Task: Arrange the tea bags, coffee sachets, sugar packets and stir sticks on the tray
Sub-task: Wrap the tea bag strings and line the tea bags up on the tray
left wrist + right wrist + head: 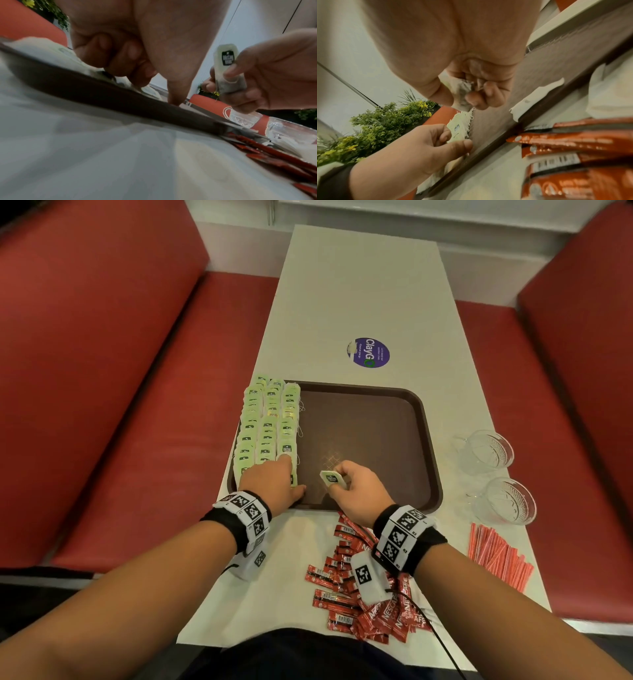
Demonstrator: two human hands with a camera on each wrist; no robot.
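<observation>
We are laying out the tea bags, with one more about to join the rows.

We are pinching a single tea bag [331, 477] in our right hand [356, 491], low and centre over the bare brown tray [376, 422]. Our left hand [274, 481] is pressing a fingertip on the near end of the rows of tea bags [267, 426] at the tray's left edge. Next, we judge, the bag goes beside that fingertip. The coffee sachets [359, 594] and stir sticks [496, 556] are waiting at lower right.

table [359, 285]: white | on it: tray [432, 460], coffee sachets [346, 587], stir sticks [496, 556], two glass cups [493, 470], round sticker [369, 352]
</observation>
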